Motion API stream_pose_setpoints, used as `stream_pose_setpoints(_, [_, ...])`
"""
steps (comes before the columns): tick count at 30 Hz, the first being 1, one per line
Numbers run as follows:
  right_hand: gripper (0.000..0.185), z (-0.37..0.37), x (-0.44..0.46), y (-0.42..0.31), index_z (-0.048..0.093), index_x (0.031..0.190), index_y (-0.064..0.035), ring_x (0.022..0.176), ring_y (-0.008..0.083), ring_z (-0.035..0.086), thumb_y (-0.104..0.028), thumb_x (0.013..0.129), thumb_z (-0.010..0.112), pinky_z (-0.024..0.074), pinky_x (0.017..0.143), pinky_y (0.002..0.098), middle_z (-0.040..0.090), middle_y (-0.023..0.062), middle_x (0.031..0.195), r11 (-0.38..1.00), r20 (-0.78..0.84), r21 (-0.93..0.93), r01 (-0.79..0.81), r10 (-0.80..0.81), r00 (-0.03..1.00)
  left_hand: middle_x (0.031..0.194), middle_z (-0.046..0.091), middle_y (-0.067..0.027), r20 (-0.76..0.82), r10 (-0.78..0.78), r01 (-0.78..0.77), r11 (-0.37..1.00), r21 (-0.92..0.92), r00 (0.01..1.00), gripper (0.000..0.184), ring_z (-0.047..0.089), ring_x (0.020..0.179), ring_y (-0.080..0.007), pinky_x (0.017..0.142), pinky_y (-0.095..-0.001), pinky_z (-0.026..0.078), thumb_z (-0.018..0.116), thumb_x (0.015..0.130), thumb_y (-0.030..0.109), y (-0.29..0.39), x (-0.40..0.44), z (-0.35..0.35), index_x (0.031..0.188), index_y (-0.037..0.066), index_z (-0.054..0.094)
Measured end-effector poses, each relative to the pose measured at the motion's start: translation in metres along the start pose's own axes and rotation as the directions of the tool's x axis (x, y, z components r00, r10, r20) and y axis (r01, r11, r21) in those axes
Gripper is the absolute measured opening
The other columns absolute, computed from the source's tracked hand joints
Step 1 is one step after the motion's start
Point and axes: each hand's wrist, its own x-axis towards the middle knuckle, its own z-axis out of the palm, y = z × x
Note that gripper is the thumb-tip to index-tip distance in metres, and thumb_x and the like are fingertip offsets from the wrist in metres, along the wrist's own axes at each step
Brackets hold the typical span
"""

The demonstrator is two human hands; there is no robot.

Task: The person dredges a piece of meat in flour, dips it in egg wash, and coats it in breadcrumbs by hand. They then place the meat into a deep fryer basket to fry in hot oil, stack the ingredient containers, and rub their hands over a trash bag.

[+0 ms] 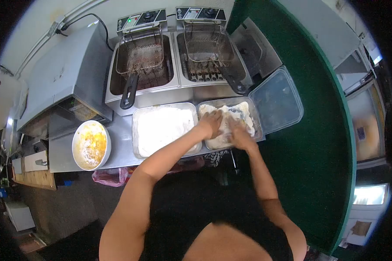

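Observation:
Both of my hands are inside the right-hand clear plastic container (258, 117), which holds a pale, crumbly coating (246, 114). My left hand (211, 123) lies on the coating at the container's left side, its fingers pointing inward. Close beside it, my right hand (240, 135) presses into the middle of the coating; motion smears its fingers. Whether a piece of food lies under the hands is hidden. Left of this container stands another clear container (136, 130) of white flour (163, 128).
Behind the containers is a double fryer with a left basket (141, 54) and a right basket (209, 45), black handles toward me. A white bowl (77, 152) with yellow egg-like mixture stands left. A clear lid (278, 102) leans by a green partition (318, 130).

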Motion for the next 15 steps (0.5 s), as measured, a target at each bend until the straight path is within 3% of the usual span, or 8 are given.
stream_pose_setpoints(3, [0.073,0.025,-0.003,0.007,0.021,0.139,-0.0004,0.125,0.039,0.036,-0.015,0.078,0.057,0.025,0.105,0.0461,0.04,0.0266,0.131,0.997,-0.023,-0.074,-0.007,0.005,1.0,0.139,0.032,-0.02,0.087,-0.115,0.092,0.969,0.227,0.99,0.068,0.03,0.129,-0.0348,0.105,-0.0438,0.027,0.053,0.083,0.044,0.014,-0.011,-0.013,0.127,-0.006,0.04])
stream_pose_setpoints(4, [0.059,0.03,0.001,0.014,0.037,0.132,-0.0002,0.121,0.0384,0.041,-0.015,0.078,0.057,0.0307,0.102,0.0443,0.046,0.0246,0.126,0.995,-0.108,-0.096,0.027,-0.038,0.993,0.131,0.041,-0.0221,0.035,-0.077,0.067,0.973,0.222,0.996,0.06,0.038,0.123,-0.0361,0.101,-0.0436,0.033,0.052,0.084,0.042,0.013,-0.01,-0.015,0.121,-0.006,0.047])
stream_pose_setpoints(7, [0.033,0.015,0.02,0.034,0.055,0.105,0.0023,0.105,0.038,0.053,-0.012,0.075,0.057,0.0414,0.091,0.0432,0.057,0.0234,0.106,0.99,-0.277,0.097,-0.1,0.123,0.953,0.118,0.049,-0.0222,0.127,-0.136,0.13,0.99,0.052,0.982,0.045,0.048,0.112,-0.0351,0.091,-0.0437,0.041,0.049,0.087,0.033,0.011,0.0,-0.036,0.111,-0.004,0.054])
stream_pose_setpoints(8, [0.026,0.005,0.03,0.039,0.061,0.096,0.0031,0.1,0.0379,0.057,-0.011,0.074,0.056,0.045,0.087,0.0428,0.061,0.023,0.1,0.978,-0.325,0.164,-0.131,0.179,0.929,0.112,0.052,-0.0217,0.008,-0.19,0.19,0.981,-0.029,0.982,0.039,0.051,0.107,-0.0346,0.087,-0.043,0.043,0.048,0.087,0.029,0.003,0.008,-0.025,0.107,-0.004,0.056])
stream_pose_setpoints(10, [0.029,-0.011,0.045,0.052,0.061,0.097,0.0031,0.1,0.038,0.056,-0.01,0.071,0.058,0.0454,0.087,0.0422,0.06,0.0242,0.101,0.958,-0.243,0.072,-0.279,0.288,0.926,0.101,0.056,-0.0206,-0.21,-0.315,0.273,0.939,-0.207,0.926,0.03,0.057,0.096,-0.0336,0.078,-0.0417,0.048,0.045,0.087,0.021,-0.023,0.027,0.013,0.098,-0.003,0.059])
stream_pose_setpoints(11, [0.03,-0.015,0.05,0.058,0.06,0.097,0.0032,0.101,0.038,0.056,-0.01,0.07,0.059,0.0456,0.087,0.0419,0.059,0.0247,0.102,0.937,-0.203,0.021,-0.35,0.346,0.916,0.099,0.057,-0.0203,-0.197,-0.283,0.263,0.957,-0.123,0.939,0.028,0.058,0.095,-0.0332,0.077,-0.0405,0.049,0.045,0.087,0.019,-0.029,0.032,0.016,0.096,-0.003,0.059])
stream_pose_setpoints(15, [0.044,0.006,0.076,0.084,0.06,0.105,0.0,0.101,0.037,0.055,-0.013,0.065,0.07,0.0446,0.087,0.0399,0.054,0.0248,0.112,0.959,-0.049,-0.109,-0.262,0.258,0.965,0.093,0.061,-0.0184,-0.172,-0.144,0.177,0.966,0.191,0.974,0.021,0.061,0.089,-0.031,0.073,-0.0361,0.051,0.046,0.083,0.012,-0.041,0.048,0.03,0.089,-0.002,0.061])
